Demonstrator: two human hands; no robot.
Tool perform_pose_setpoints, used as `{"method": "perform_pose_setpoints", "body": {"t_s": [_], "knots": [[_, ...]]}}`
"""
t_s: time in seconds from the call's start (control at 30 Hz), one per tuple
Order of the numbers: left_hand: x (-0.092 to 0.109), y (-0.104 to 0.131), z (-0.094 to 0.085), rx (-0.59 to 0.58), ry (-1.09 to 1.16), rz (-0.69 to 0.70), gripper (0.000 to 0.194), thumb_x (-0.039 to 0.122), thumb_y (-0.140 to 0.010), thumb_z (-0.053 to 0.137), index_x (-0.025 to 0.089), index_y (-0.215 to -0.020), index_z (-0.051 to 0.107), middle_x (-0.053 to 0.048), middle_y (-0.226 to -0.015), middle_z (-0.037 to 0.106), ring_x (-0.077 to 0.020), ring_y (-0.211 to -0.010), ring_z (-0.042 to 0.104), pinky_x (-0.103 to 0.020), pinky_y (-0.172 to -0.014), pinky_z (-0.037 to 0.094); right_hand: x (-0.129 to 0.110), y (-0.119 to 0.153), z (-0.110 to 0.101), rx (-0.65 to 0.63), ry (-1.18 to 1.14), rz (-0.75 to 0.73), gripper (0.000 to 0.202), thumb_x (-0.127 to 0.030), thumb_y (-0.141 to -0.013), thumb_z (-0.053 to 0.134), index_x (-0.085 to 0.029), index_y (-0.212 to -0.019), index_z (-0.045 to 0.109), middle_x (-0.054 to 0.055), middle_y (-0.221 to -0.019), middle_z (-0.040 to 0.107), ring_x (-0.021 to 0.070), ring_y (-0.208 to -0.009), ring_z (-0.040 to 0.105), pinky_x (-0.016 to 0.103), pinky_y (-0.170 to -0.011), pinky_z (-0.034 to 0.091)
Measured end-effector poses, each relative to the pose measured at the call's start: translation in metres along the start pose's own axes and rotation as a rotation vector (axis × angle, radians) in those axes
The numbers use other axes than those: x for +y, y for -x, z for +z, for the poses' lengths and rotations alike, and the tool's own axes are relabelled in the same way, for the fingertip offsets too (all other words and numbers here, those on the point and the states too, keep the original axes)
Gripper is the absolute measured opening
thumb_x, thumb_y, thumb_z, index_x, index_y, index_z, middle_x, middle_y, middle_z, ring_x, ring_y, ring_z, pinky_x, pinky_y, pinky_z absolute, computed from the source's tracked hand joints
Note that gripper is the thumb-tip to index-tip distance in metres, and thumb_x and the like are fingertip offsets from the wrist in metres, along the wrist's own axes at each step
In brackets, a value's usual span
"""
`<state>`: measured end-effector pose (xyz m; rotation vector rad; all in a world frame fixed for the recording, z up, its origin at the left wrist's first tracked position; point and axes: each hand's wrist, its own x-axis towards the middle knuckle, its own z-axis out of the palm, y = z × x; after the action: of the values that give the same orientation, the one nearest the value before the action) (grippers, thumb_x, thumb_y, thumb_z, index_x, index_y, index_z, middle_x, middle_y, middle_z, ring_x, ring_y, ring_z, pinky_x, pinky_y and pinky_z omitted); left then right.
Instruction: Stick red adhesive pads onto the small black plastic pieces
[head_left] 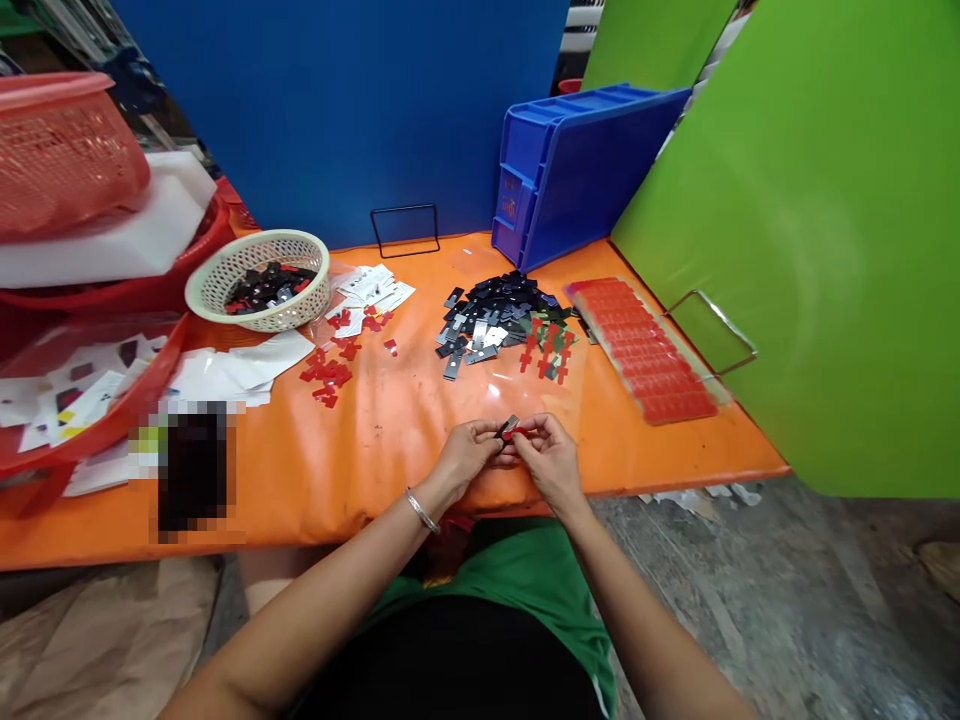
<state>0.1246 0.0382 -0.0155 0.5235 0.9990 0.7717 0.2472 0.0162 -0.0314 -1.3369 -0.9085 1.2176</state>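
Observation:
Close together over the front of the orange table, my left hand (469,455) pinches a small dark and metallic piece (510,426), and my right hand (551,460) grips a small red piece (519,433) against it. Beyond my hands lies a pile of flat black and grey pieces (502,310), with red cross-shaped pieces (551,350) along its right front edge. More red pieces (330,372) are scattered to the left. A cream basket (319,290) at the left back holds dark and red pieces.
A sheet of red pieces (645,350) lies at the right. Behind the pile a blue crate (592,170) stands on its side. Red baskets (75,150), white foam and papers (232,370) crowd the left. Blue and green panels (810,230) border the orange table (300,500).

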Motion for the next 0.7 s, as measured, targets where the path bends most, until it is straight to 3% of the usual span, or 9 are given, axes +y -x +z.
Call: {"method": "perform_pose_setpoints", "body": {"t_s": [0.23, 0.7], "knots": [[0.0002, 0.0003, -0.0022, -0.019, -0.013, -0.002, 0.021, -0.005, -0.075, 0.051, 0.007, -0.088, 0.064, -0.008, -0.078, 0.071, -0.0115, -0.061, 0.067, -0.023, -0.066, 0.057, 0.0076, -0.0006, -0.0035, -0.012, 0.035, -0.001, 0.022, -0.033, -0.072, 0.067, -0.023, -0.081, 0.049, -0.004, -0.061, 0.064, 0.016, -0.051, 0.066, 0.028, -0.05, 0.056], [-0.003, -0.0028, -0.0063, -0.057, -0.014, 0.009, 0.021, -0.003, -0.076, 0.052, 0.007, -0.091, 0.062, -0.007, -0.076, 0.071, -0.013, -0.063, 0.068, -0.024, -0.067, 0.057, 0.0052, -0.0024, -0.0005, -0.014, 0.026, -0.008, 0.025, -0.034, -0.068, 0.069, -0.022, -0.078, 0.05, -0.004, -0.068, 0.062, 0.0122, -0.05, 0.064, 0.023, -0.047, 0.056]]}}
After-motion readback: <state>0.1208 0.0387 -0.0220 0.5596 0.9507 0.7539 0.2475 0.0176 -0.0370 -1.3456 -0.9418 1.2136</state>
